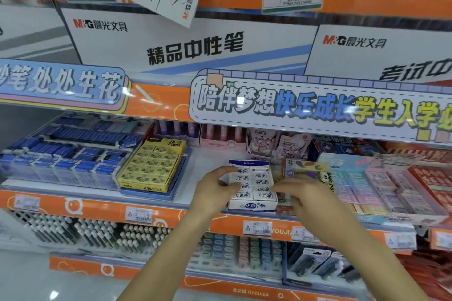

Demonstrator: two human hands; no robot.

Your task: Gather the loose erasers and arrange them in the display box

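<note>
Our left hand (pixel 216 184) has a pinching grip on a white eraser (pixel 238 170) at the display box (pixel 253 205) on the shelf (pixel 208 168), right hand (pixel 302 194) loose beside it — rows look nearly full, so we judge little remains.

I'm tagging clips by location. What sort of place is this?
Most likely a stationery shop aisle: price tags on orange shelf edges, a white display box of erasers, and a yellow eraser box beside it.
</note>
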